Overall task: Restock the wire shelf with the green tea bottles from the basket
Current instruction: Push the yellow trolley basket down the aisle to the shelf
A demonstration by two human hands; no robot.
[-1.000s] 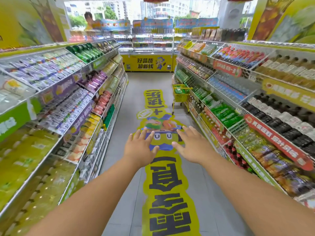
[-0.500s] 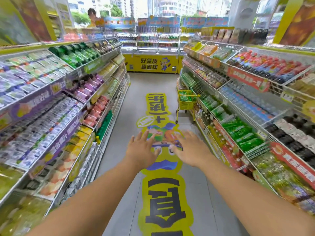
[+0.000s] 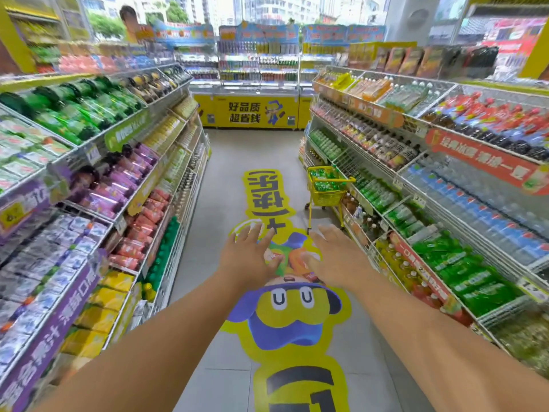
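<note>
A yellow basket (image 3: 326, 198) on a wheeled stand holds green tea bottles (image 3: 323, 176) and stands in the aisle against the right wire shelf (image 3: 371, 171). That shelf carries rows of green bottles (image 3: 375, 193) beside the basket. My left hand (image 3: 248, 257) and my right hand (image 3: 334, 258) are stretched out in front of me over the floor, palms down, fingers spread, holding nothing. Both hands are well short of the basket.
Tall drink shelves (image 3: 98, 185) line the left side of the aisle too. A yellow cartoon floor sticker (image 3: 285, 310) runs down the grey floor between them. A yellow chest freezer (image 3: 252, 111) closes the far end of the aisle.
The view has moved forward along the aisle, so the basket is closer and larger. Both hands stay out in front, spread and holding nothing.
</note>
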